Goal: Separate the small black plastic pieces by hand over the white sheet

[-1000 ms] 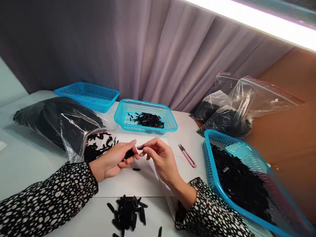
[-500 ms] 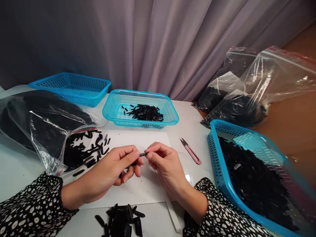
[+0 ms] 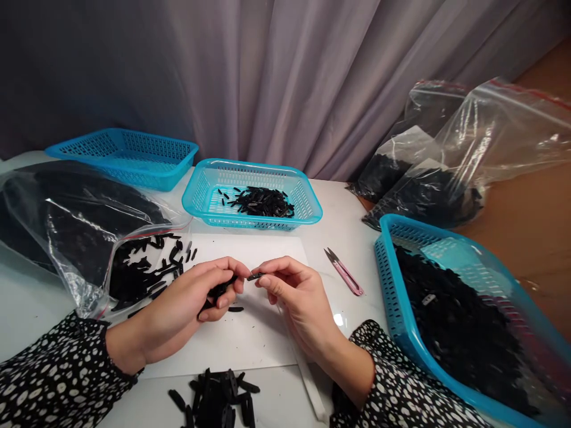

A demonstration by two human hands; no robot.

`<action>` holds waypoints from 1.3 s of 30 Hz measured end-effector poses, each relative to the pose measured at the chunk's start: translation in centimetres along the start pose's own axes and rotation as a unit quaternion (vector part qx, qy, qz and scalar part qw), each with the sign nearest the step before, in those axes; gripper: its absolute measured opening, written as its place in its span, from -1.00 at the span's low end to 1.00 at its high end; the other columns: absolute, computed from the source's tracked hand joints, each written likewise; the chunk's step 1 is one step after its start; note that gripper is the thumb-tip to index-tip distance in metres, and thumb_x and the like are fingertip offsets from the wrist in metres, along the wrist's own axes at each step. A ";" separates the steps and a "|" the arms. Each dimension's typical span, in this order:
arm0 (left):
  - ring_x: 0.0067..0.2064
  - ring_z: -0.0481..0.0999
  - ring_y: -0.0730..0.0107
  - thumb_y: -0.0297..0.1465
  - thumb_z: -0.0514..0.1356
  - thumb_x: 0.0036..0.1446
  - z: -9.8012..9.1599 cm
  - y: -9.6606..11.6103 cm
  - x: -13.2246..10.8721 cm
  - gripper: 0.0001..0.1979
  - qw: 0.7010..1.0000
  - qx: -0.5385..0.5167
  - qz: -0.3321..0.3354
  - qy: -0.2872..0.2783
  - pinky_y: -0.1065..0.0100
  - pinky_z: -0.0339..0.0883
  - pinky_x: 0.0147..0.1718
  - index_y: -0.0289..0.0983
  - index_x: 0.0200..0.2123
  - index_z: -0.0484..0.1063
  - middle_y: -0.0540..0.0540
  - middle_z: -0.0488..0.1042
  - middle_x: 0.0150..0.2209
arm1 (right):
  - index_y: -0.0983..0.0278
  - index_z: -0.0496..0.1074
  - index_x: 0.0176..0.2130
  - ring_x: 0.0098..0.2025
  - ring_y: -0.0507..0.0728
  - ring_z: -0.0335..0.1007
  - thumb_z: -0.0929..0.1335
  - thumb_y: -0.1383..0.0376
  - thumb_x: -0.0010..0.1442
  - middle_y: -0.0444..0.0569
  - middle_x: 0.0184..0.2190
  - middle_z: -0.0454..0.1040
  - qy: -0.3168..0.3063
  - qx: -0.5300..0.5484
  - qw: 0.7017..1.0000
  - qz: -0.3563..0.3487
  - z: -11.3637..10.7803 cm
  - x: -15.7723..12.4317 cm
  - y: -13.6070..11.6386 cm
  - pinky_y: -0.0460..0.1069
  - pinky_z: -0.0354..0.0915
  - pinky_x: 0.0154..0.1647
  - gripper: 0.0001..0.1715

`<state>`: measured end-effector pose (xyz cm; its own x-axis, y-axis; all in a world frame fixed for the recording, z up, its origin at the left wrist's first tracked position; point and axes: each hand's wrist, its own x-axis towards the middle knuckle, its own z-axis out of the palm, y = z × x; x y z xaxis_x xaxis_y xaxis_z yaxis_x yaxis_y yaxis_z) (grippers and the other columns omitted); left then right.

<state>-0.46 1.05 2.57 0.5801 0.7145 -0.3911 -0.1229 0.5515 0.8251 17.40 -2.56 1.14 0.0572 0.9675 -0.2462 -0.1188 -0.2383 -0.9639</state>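
Note:
Between the thumb and forefinger of my right hand (image 3: 298, 291) is a small black strip-like piece (image 3: 255, 276), pinched at its right end. My left hand (image 3: 196, 306) curls around several similar black pieces (image 3: 219, 289), its fingertips close to the left tip of that pinched piece. Below the left fingers, one loose black piece (image 3: 236, 309) lies on a white sheet (image 3: 250, 351). A white stick (image 3: 307, 380) runs under my right hand towards the table's front; I cannot tell whether the hand touches it.
Pink thread snips (image 3: 343, 272) lie right of the sheet. Blue baskets stand behind (image 3: 252, 221), at back left (image 3: 173, 181) and right (image 3: 404, 315), the right one heaped with black pieces. An open plastic bag (image 3: 80, 220) spills more pieces at left; a pile (image 3: 218, 398) sits in front.
My left fingers have let go of the pinched piece and drawn slightly left, curling around the others. A loose black piece now shows on the sheet below them.

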 end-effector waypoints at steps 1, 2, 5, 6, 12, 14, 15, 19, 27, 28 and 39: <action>-0.53 0.06 0.62 -0.30 0.22 0.19 -0.1 -0.1 0.0 -0.82 1.000 0.000 0.001 0.002 0.50 -0.12 -0.60 -0.29 -0.22 0.49 -0.01 0.36 -0.37 | 0.49 0.43 -0.21 -0.41 -0.23 0.28 0.52 0.04 -0.10 0.00 -0.27 0.45 0.001 -0.002 1.000 0.000 0.0 0.0 0.0 -0.31 0.22 -0.48 -0.37; -0.53 0.06 0.63 -0.30 0.24 0.19 -0.2 -0.2 0.0 -0.80 1.000 0.002 0.003 0.004 0.51 -0.12 -0.59 -0.29 -0.17 0.48 -0.01 0.38 -0.35 | 0.48 0.43 -0.21 -0.40 -0.23 0.28 0.52 0.04 -0.10 0.00 -0.27 0.46 0.001 -0.003 1.000 0.001 0.0 0.0 0.0 -0.31 0.22 -0.47 -0.36; -0.54 0.07 0.64 -0.23 0.29 0.19 -0.4 -0.6 0.0 -0.68 1.000 0.007 0.012 0.005 0.54 -0.14 -0.60 -0.25 -0.05 0.44 -0.01 0.42 -0.36 | 0.49 0.44 -0.20 -0.43 -0.25 0.26 0.52 0.02 -0.10 0.01 -0.24 0.47 -0.006 -0.005 1.000 0.002 -0.1 0.0 0.1 -0.31 0.21 -0.48 -0.35; -0.53 0.08 0.63 -0.20 0.32 0.16 -0.4 -0.6 0.1 -0.65 1.000 0.008 0.011 0.007 0.55 -0.14 -0.60 -0.25 -0.06 0.43 0.00 0.43 -0.38 | 0.49 0.44 -0.19 -0.43 -0.25 0.25 0.51 0.02 -0.08 0.02 -0.22 0.47 -0.010 -0.006 1.000 0.001 -0.1 0.0 0.1 -0.31 0.21 -0.49 -0.35; -0.49 0.17 0.63 -0.09 0.39 0.05 0.1 -0.3 0.1 -0.60 0.999 0.012 0.029 0.041 0.58 0.03 -0.53 -0.30 -0.35 0.40 0.02 0.42 -0.42 | 0.49 0.38 -0.20 -0.41 -0.23 0.29 0.50 0.01 -0.06 0.05 -0.15 0.46 -0.027 0.000 1.000 0.005 0.0 -0.1 0.0 -0.31 0.20 -0.53 -0.35; -0.50 0.14 0.62 -0.08 0.39 0.04 0.2 -0.3 0.1 -0.59 0.999 0.003 0.035 0.039 0.57 -0.02 -0.57 -0.30 -0.34 0.41 0.04 0.39 -0.45 | 0.48 0.32 -0.20 -0.35 -0.20 0.35 0.49 0.02 -0.04 0.06 -0.14 0.45 -0.035 0.009 0.999 0.001 0.0 -0.1 0.0 -0.31 0.22 -0.53 -0.35; -0.51 0.12 0.62 -0.07 0.40 0.02 0.3 -0.3 0.1 -0.58 0.999 -0.002 0.034 0.038 0.56 -0.05 -0.58 -0.30 -0.34 0.41 0.05 0.37 -0.48 | 0.47 0.29 -0.20 -0.32 -0.19 0.38 0.47 0.02 -0.01 0.06 -0.14 0.44 -0.040 0.013 0.999 -0.002 0.1 -0.2 -0.1 -0.31 0.23 -0.53 -0.36; -0.55 0.04 0.61 -0.05 0.45 -0.08 0.3 -0.5 0.3 -0.52 0.998 -0.025 0.022 0.051 0.53 -0.12 -0.62 -0.29 -0.38 0.35 0.10 0.30 -0.57 | 0.42 0.13 -0.17 -0.37 -0.22 0.33 0.34 0.03 0.13 0.01 -0.19 0.41 -0.061 0.033 0.998 -0.004 0.4 -0.6 -0.1 -0.33 0.19 -0.54 -0.44; -0.56 0.06 0.61 -0.06 0.52 -0.23 0.6 -0.8 0.1 -0.48 0.996 -0.041 0.037 0.070 0.53 -0.10 -0.62 -0.31 -0.48 0.37 0.09 0.27 -0.64 | 0.43 0.36 -0.05 -0.54 -0.31 -0.03 0.42 -0.03 0.07 -0.19 -0.53 0.15 -0.069 -0.126 0.989 -0.035 1.4 -1.4 0.2 -0.35 -0.01 -0.53 -0.34; -0.56 0.08 0.61 -0.08 0.53 -0.23 0.7 -0.8 0.0 -0.49 0.996 -0.042 0.037 0.066 0.54 -0.10 -0.61 -0.31 -0.50 0.37 0.08 0.29 -0.62 | 0.43 0.42 -0.07 -0.54 -0.31 -0.04 0.42 -0.01 0.09 -0.17 -0.53 0.18 -0.059 -0.149 0.986 -0.053 1.4 -1.4 0.2 -0.35 -0.02 -0.52 -0.38; -0.53 0.08 0.57 -0.23 0.31 0.14 0.4 -0.4 -0.4 -0.75 0.994 -0.057 0.073 0.059 0.50 -0.09 -0.63 -0.33 -0.31 0.52 -0.02 0.33 -0.49 | 0.38 0.60 -0.32 -0.35 -0.23 0.29 0.44 0.14 0.11 -0.01 -0.38 0.42 0.033 -0.182 0.962 -0.199 0.3 -1.2 -0.2 -0.31 0.18 -0.40 -0.68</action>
<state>-0.34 0.36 2.60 0.4519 0.8325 -0.3205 -0.2928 0.4778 0.8282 17.11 -3.65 1.66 0.0897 0.9837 0.1562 0.2809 0.1254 -0.9515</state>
